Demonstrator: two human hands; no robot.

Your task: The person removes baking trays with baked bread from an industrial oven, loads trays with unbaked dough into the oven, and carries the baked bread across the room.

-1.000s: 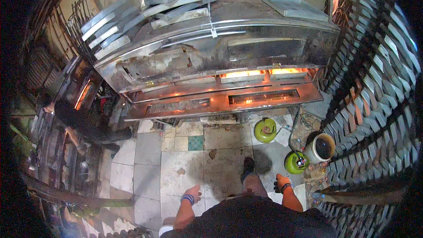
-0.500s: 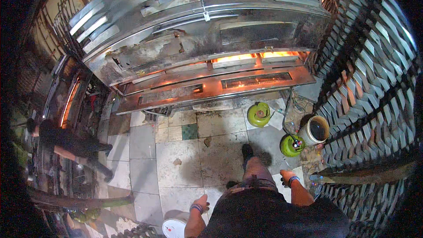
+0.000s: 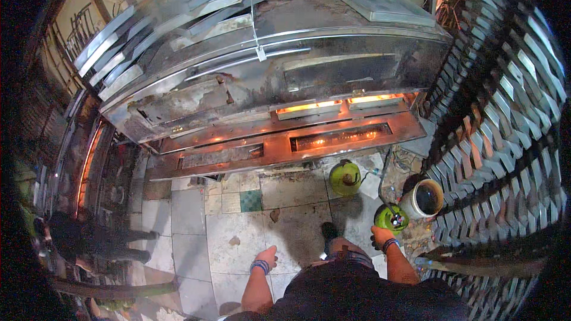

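Observation:
My left hand (image 3: 265, 258) hangs over the tiled floor at my left side, its fingers loosely curled with nothing visible in them. Lower right, my right hand (image 3: 383, 237) is also curled, and no held object shows. Just beyond it in the picture stands a squat green gas cylinder (image 3: 386, 216) with a regulator and a hose; I cannot tell that they touch. A second green cylinder (image 3: 345, 181) is farther ahead. In front of me stretches a wide metal oven (image 3: 256, 74), where flames glow above light metal pans (image 3: 312, 112).
A pale bucket (image 3: 410, 203) with dark contents stands beside the cylinders. Tall stacks of metal pans (image 3: 505, 119) line the right side. At the left, a person in dark clothes (image 3: 74, 238) is by another glowing oven (image 3: 89, 166). A low ledge (image 3: 279, 134) juts from the large oven.
I have stepped closer to the cylinders, and the view has shifted. Both hands have swung forward, the right one up to the hosed cylinder in the picture. The round white lid near my left hand is now hidden.

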